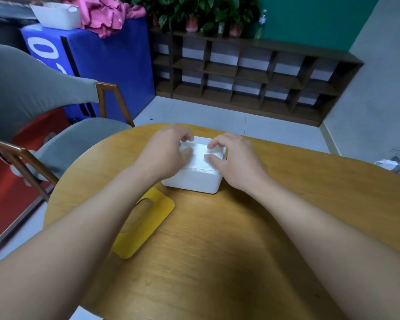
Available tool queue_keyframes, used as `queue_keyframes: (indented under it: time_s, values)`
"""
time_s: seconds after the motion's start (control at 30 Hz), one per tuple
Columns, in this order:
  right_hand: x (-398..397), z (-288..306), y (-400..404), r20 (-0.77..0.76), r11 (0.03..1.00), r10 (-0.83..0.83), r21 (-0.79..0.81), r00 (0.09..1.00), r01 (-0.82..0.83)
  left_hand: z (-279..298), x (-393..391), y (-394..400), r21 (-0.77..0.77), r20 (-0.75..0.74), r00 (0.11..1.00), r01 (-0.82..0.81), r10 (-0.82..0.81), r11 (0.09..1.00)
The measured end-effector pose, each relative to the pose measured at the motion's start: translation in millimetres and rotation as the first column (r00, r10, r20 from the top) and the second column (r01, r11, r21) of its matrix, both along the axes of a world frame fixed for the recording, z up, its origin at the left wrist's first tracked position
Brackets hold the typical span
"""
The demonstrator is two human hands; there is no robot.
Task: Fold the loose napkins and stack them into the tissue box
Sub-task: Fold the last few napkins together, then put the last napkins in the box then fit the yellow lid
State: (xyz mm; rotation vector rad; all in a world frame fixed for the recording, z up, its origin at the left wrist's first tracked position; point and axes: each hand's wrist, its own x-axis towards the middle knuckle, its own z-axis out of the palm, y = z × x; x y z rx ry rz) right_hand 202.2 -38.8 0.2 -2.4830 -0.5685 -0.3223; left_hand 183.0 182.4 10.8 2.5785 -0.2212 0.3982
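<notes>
Napkins (200, 155), seemingly boxed, on wooden table (286, 215) near dark shelving (252, 72).

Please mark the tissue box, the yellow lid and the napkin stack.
tissue box (192, 182): head view, its white front wall.
yellow lid (156, 212): head view, flat face right of the slot.
napkin stack (199, 151): head view, top sheet between the hands.

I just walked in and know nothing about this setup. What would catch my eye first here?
Two bare hands, left hand and right hand, meet over a white tissue box at the middle of the round wooden table, fingers on the stack of napkins inside it. Just nearer, left of the box, a bright yellow lid with an oval slot lies flat.
</notes>
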Motion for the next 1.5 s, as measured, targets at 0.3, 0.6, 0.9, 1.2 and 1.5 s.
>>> queue_keyframes:
  time_s: [0.3, 0.6, 0.9, 1.2, 1.5]
  values:
    - [5, -13, -1, -0.183, 0.995, 0.078, 0.072, 0.98, -0.066, -10, 11, -6, 0.016, -0.192, 0.978, 0.083, -0.078, 0.996]
    - [-17, 10, -16, -0.166, 0.984, 0.078, 0.172, 0.983, -0.048, -1, -5, -11, -0.062, -0.154, 0.984, 0.08, -0.089, 0.995]
    - [-84, 43, -74, -0.104, 0.962, 0.018, 0.272, 0.994, 0.011, 26, -66, -69, -0.32, -0.071, 0.986, 0.119, -0.149, 0.94]
    - [-175, 119, -203, 0.02, 0.963, -0.143, 0.235, 0.99, 0.134, 89, -126, -199, -0.368, 0.034, 0.939, 0.33, -0.342, 0.869]
    - [-277, 202, -372, 0.176, 0.911, -0.377, 0.248, 0.909, 0.33, 158, -172, -384, -0.378, 0.175, 0.825, 0.56, -0.537, 0.737]
